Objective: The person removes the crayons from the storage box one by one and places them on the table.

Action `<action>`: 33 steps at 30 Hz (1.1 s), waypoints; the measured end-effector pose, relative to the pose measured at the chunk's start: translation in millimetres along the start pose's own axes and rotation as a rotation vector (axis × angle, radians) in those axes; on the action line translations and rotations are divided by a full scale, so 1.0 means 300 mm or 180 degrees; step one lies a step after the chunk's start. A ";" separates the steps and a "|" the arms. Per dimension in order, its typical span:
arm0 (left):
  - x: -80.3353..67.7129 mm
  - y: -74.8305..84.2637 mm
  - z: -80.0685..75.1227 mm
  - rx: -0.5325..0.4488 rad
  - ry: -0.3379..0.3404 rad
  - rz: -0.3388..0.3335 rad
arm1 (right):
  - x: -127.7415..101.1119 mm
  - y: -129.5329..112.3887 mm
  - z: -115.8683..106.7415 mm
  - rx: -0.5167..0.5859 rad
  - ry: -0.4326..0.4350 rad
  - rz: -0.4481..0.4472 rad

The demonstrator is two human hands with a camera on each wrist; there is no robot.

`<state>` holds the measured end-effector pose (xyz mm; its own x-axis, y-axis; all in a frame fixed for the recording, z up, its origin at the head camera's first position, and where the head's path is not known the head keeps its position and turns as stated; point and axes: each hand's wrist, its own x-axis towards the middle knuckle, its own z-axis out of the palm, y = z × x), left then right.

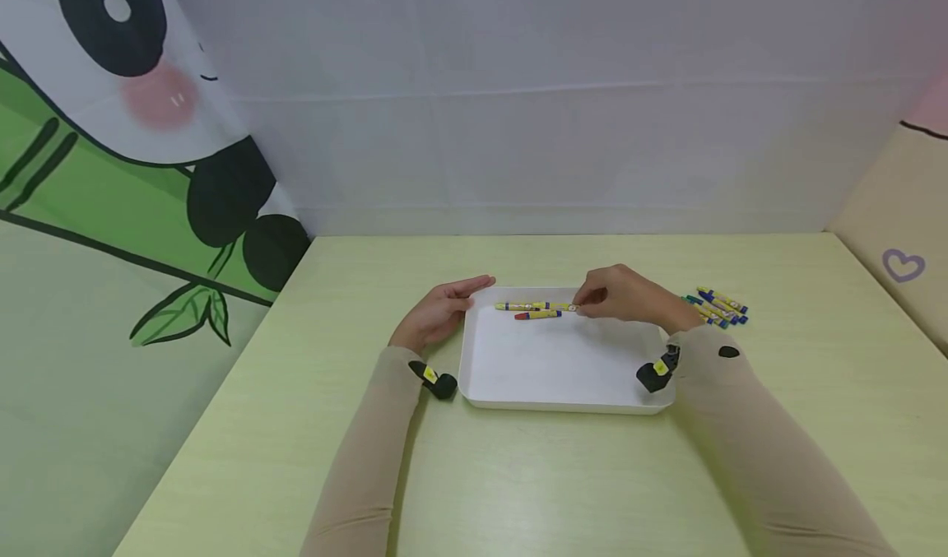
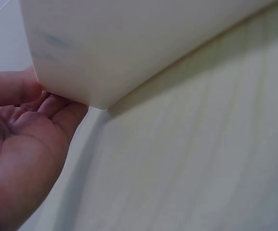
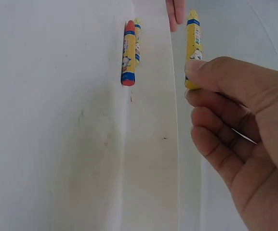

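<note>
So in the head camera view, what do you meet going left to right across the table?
Left hand → white tray, with crayons at its far edge → right hand, pinching a yellow crayon → pile of crayons.

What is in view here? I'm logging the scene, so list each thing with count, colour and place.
tray: one, white, middle of the table.
crayons in the tray: at least three, yellow wrappers, one red-tipped, along the far side.
crayon pile: several, yellow and blue, right of the tray.
table: one, pale green.
panda curtain: one, left.
left hand: open, against the tray's left far corner.
right hand: pinches one crayon over the tray.
</note>
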<state>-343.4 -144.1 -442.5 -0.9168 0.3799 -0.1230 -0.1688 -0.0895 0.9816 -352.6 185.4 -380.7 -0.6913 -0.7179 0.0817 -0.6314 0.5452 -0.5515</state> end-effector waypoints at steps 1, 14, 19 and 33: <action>0.001 0.000 -0.001 -0.0001 -0.0004 0.0001 | -0.006 0.003 -0.005 -0.0002 0.0010 0.0008; 0.007 0.003 -0.003 -0.0012 0.0001 -0.0002 | -0.075 0.053 -0.070 0.0001 0.0238 0.0250; 0.015 0.002 -0.001 -0.0036 0.0043 -0.0045 | -0.107 0.074 -0.093 -0.0042 0.0296 0.0371; 0.020 0.007 0.008 -0.0043 0.0073 -0.0045 | -0.214 0.139 -0.166 -0.0199 0.0573 0.0793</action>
<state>-348.4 -139.8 -440.9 -0.9223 0.3599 -0.1405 -0.1866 -0.0966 0.9777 -352.1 275.9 -367.6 -0.8750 -0.4737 0.0993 -0.4513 0.7243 -0.5212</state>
